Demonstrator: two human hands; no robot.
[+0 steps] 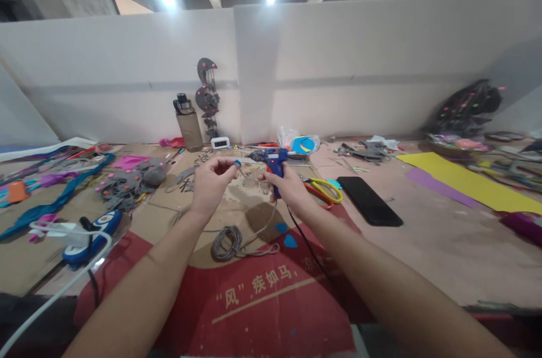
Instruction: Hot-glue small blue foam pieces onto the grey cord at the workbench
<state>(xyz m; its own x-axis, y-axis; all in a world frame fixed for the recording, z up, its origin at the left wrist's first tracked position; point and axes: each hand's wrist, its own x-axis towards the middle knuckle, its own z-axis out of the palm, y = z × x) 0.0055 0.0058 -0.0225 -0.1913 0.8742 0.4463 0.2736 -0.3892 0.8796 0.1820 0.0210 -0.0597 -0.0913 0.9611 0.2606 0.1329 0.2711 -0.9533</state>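
Note:
My left hand (210,184) pinches a small blue piece (237,164) between thumb and fingertips. In my right hand (293,187) is a blue hot glue gun (276,165), its nozzle pointing left toward that piece, with a gap between them. A black cable (304,236) runs down from the gun. Below my hands lies a coiled bundle of grey cord (227,243); one strand rises toward my right hand, though its end is hard to make out. Beside the coil, two blue cut-outs (290,241) rest on the red and brown cardboard (271,301).
Right of my hands are yellow-handled scissors (328,190) and a black phone (369,200). A bottle (188,126) and a small digital clock (220,143) stand at the back. On the left lie a blue power strip (94,239) and grey cord pieces with pink dots (131,182).

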